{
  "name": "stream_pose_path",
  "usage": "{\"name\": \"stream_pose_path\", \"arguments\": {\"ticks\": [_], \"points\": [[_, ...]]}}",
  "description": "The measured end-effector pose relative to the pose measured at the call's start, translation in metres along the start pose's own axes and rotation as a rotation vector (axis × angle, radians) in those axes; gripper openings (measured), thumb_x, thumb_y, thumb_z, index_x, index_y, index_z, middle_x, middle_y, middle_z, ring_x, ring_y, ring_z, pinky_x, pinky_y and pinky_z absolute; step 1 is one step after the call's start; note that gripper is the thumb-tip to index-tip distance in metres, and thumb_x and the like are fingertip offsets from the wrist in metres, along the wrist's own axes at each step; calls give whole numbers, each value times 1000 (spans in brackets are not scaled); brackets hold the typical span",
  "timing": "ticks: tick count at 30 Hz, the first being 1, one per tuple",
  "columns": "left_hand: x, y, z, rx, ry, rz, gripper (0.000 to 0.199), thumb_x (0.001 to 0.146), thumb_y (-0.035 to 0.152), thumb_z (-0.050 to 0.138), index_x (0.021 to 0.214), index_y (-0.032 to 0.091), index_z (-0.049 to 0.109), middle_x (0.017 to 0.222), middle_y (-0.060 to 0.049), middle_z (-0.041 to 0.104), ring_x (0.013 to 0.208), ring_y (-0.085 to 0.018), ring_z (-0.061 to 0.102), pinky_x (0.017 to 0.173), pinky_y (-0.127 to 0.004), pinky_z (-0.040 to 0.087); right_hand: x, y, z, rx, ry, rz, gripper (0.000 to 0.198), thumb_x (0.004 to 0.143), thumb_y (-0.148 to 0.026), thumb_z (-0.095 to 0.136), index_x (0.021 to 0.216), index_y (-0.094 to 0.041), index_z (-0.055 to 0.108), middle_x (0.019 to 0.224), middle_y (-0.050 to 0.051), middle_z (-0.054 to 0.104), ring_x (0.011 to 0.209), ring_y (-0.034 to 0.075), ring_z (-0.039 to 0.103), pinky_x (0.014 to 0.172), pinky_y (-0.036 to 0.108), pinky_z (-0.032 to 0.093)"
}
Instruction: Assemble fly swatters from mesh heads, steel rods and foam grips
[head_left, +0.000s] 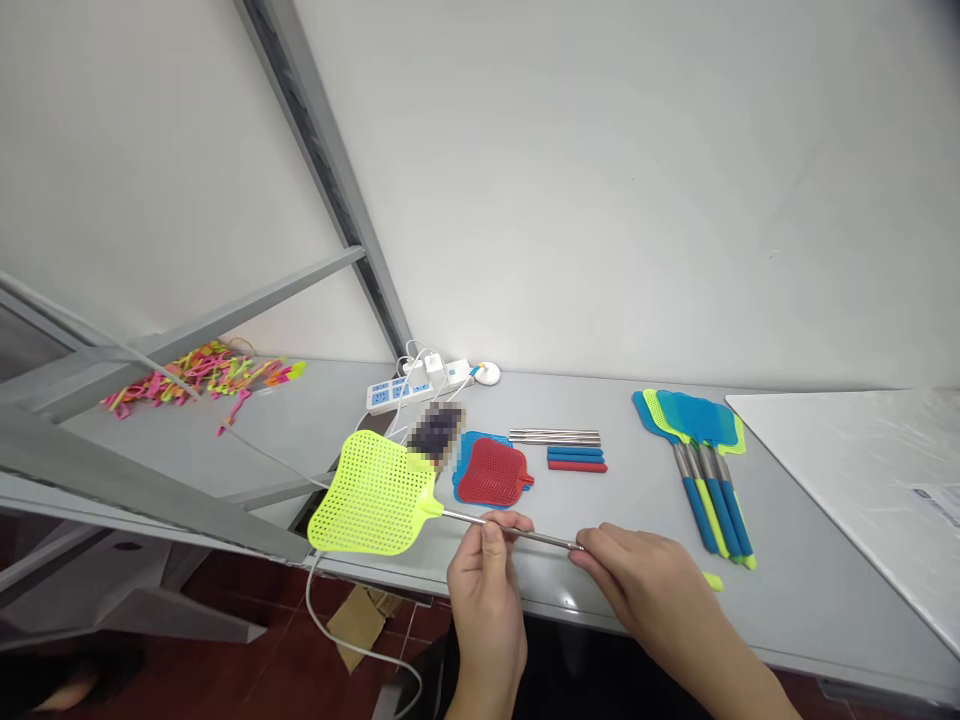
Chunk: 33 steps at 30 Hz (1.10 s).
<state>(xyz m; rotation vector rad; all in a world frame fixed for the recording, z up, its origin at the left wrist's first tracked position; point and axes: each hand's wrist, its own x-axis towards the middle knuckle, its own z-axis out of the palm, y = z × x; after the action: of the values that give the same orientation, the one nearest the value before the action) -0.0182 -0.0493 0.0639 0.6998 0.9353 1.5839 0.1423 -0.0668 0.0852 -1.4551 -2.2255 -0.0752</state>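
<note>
A yellow-green fly swatter (375,495) is held over the table's front edge, its mesh head to the left. My left hand (491,600) is closed, pinching the thin metal rod (540,537) near its middle. My right hand (649,590) wraps round the rod's right end. A yellow-green handle tip (713,582) shows past that hand, in line with the rod; the join is hidden by my fingers. Behind lie a red swatter head (493,472) over a blue one (459,482), several metal rods (555,437), and blue (575,454) and red handles (576,466).
Several fly swatters (705,480) with handles lie at the right, beside a white wrapped panel (862,470). A power strip (397,393) with cables and a blurred-out dark object (436,432) sit at the back left. Beyond a metal frame (330,150) lies a colourful pile (202,375).
</note>
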Motion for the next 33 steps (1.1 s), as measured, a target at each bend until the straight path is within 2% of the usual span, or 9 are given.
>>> {"name": "stream_pose_path", "arguments": {"ticks": [3, 6, 11, 17, 21, 24, 30, 33], "points": [[13, 8, 3, -83, 74, 38, 25, 90, 41, 63, 87, 17, 69, 87, -4, 65, 86, -14, 62, 85, -27, 50, -2, 16, -1, -46, 50, -27, 29, 101, -32, 41, 77, -22, 53, 60, -4, 54, 50, 14, 47, 53, 30, 24], [32, 18, 6, -153, 137, 66, 24, 86, 40, 68, 85, 16, 69, 86, -3, 64, 85, -14, 62, 82, -26, 51, -15, 41, -9, -72, 44, 4, 27, 102, -31, 41, 80, -22, 55, 63, -4, 57, 53, 14, 47, 59, 30, 26], [57, 28, 13, -217, 141, 88, 21, 84, 35, 70, 83, 15, 68, 83, -3, 64, 79, -13, 61, 76, -26, 53, -47, 77, -31, -110, -2, 111, 24, 102, -33, 41, 86, -22, 57, 69, -3, 59, 58, 14, 46, 67, 30, 28], [81, 37, 17, -325, 207, 70, 14, 91, 23, 61, 81, 13, 65, 82, -2, 62, 76, -11, 59, 77, -29, 53, -65, 96, -45, -174, 52, 152, 23, 101, -30, 42, 89, -21, 59, 72, -1, 61, 61, 15, 49, 72, 33, 29], [81, 34, 26, -334, 243, 151, 15, 92, 30, 61, 84, 17, 64, 85, 1, 61, 80, -10, 59, 77, -26, 51, -63, 101, -49, -212, 97, 145, 22, 101, -27, 44, 88, -20, 61, 75, 1, 62, 66, 16, 51, 74, 34, 30], [62, 20, 41, -254, 164, 161, 21, 90, 39, 63, 87, 18, 65, 85, 0, 62, 79, -12, 59, 75, -27, 51, -57, 97, -53, -221, 115, 142, 19, 99, -27, 46, 90, -20, 61, 77, 3, 62, 67, 17, 50, 75, 34, 31], [16, -13, 64, -103, -132, -33, 28, 92, 45, 58, 94, 18, 67, 94, -6, 67, 92, -17, 63, 84, -33, 52, -36, 74, -51, -258, 134, 95, 23, 99, -37, 47, 94, -20, 62, 73, 2, 59, 65, 18, 47, 70, 32, 29], [14, -13, 65, -74, -162, -48, 30, 91, 45, 59, 91, 17, 68, 92, -7, 68, 90, -17, 64, 85, -33, 52, -27, 66, -44, -274, 180, 41, 26, 101, -32, 44, 84, -20, 60, 65, -1, 55, 59, 16, 44, 65, 32, 26]]}}
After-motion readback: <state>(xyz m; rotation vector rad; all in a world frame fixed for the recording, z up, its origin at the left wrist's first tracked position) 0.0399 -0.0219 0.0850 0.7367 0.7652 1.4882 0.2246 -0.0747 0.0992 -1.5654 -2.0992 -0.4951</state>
